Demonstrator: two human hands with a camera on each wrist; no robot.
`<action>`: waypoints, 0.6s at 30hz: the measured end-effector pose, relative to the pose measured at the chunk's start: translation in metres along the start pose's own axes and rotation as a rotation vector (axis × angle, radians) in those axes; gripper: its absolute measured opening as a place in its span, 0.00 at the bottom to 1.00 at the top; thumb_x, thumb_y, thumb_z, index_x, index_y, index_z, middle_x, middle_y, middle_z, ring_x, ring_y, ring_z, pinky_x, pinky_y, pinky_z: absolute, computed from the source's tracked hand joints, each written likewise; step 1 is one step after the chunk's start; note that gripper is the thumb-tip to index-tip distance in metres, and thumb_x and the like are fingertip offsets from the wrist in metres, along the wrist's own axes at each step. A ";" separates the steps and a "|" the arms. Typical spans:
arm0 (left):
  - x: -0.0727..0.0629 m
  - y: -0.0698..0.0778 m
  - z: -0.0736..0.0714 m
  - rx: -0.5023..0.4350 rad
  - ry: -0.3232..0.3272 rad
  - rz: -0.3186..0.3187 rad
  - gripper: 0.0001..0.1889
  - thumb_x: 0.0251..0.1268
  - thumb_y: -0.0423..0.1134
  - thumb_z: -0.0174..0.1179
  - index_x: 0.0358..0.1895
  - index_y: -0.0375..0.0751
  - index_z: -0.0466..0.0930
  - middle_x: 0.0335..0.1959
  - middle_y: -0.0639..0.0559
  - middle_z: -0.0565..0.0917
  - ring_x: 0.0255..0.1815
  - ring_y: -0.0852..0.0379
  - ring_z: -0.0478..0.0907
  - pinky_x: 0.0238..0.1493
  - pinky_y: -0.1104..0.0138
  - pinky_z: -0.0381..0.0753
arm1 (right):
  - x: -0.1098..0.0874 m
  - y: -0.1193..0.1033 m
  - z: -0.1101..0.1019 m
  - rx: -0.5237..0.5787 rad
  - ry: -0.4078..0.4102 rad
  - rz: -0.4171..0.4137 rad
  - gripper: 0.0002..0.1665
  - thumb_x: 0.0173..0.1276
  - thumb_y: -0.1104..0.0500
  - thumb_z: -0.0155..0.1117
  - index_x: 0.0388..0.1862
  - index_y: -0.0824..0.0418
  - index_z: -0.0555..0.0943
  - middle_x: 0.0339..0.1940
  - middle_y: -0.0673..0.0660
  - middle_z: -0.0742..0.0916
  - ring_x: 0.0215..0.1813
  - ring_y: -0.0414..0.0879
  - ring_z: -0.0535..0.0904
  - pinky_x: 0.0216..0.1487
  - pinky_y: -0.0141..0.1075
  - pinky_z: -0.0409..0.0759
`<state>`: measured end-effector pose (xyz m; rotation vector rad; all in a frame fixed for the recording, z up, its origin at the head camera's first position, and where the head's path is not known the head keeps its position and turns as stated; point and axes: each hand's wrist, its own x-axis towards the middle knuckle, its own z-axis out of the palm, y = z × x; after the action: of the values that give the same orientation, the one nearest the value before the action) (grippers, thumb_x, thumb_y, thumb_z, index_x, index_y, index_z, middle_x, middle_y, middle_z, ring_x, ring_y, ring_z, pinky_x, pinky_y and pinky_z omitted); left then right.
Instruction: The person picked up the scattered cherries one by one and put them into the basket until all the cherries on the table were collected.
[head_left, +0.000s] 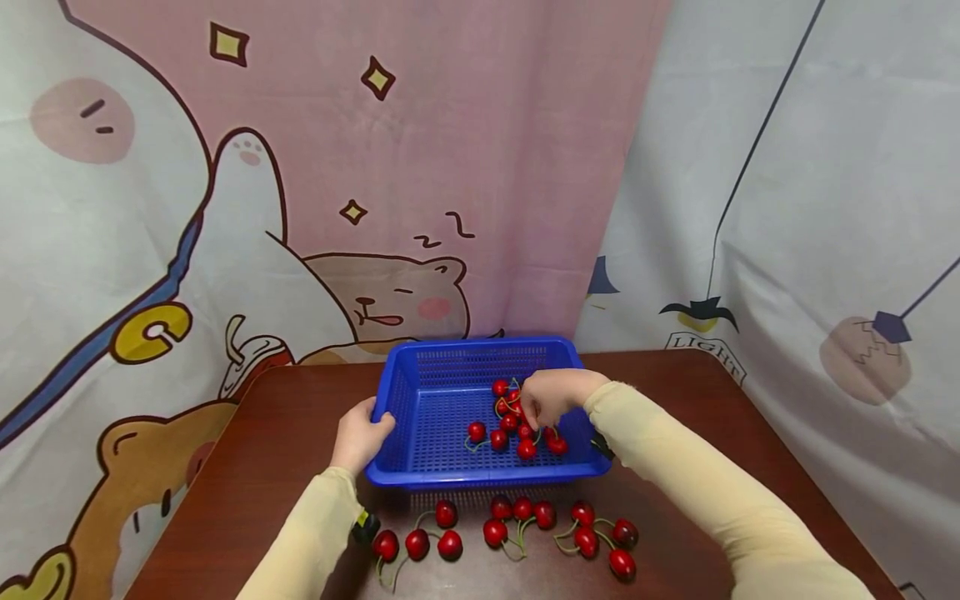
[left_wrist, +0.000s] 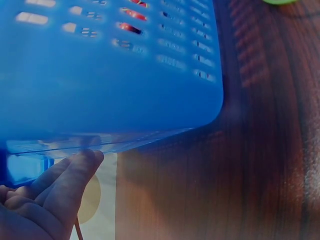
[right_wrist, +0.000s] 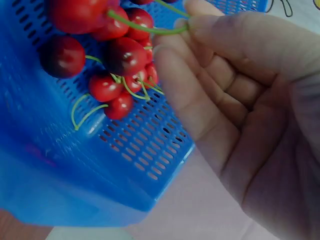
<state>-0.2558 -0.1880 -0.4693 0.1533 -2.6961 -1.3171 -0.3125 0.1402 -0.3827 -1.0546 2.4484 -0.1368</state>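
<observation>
A blue plastic basket (head_left: 480,481) with slotted walls stands before me in the head view. My left hand (head_left: 362,433) grips its left rim, thumb on top; the left wrist view shows the fingers (left_wrist: 75,175) under the rim. Over the basket's right half, my right hand (head_left: 555,396) pinches a green cherry stem (right_wrist: 150,30) between thumb and fingertips. A red cherry (right_wrist: 75,15) hangs from that stem, large in the right wrist view. Below it, several red cherries (head_left: 498,439) with green stems lie on the basket floor.
Along the near side of the brown table (head_left: 300,408) lie several more cherries in three loose groups: left cherries (head_left: 417,544), middle cherries (head_left: 496,533) and right cherries (head_left: 586,542). Behind the table hangs a printed cartoon curtain (head_left: 480,167).
</observation>
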 end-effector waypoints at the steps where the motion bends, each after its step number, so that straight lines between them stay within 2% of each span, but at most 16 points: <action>1: 0.000 0.000 0.000 -0.002 -0.001 -0.001 0.24 0.66 0.36 0.55 0.61 0.25 0.73 0.50 0.31 0.82 0.47 0.40 0.82 0.50 0.46 0.81 | 0.001 0.000 0.002 0.001 -0.017 0.019 0.14 0.52 0.76 0.61 0.25 0.60 0.88 0.21 0.46 0.84 0.20 0.37 0.73 0.23 0.30 0.74; 7: 0.000 0.000 0.000 0.000 0.000 -0.001 0.23 0.66 0.36 0.55 0.61 0.25 0.73 0.50 0.31 0.83 0.46 0.40 0.82 0.49 0.46 0.81 | 0.004 -0.003 0.006 -0.005 -0.085 0.092 0.16 0.53 0.76 0.62 0.25 0.57 0.89 0.21 0.48 0.86 0.20 0.38 0.78 0.25 0.32 0.79; 18: -0.001 0.000 0.000 -0.002 0.001 -0.004 0.24 0.67 0.36 0.55 0.62 0.25 0.73 0.50 0.31 0.82 0.47 0.39 0.82 0.50 0.46 0.80 | 0.005 -0.006 0.009 0.019 -0.125 0.126 0.13 0.57 0.74 0.66 0.25 0.58 0.90 0.21 0.48 0.87 0.26 0.43 0.84 0.28 0.31 0.81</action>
<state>-0.2548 -0.1879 -0.4696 0.1593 -2.6952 -1.3201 -0.3071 0.1332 -0.3906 -0.8704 2.3871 -0.0512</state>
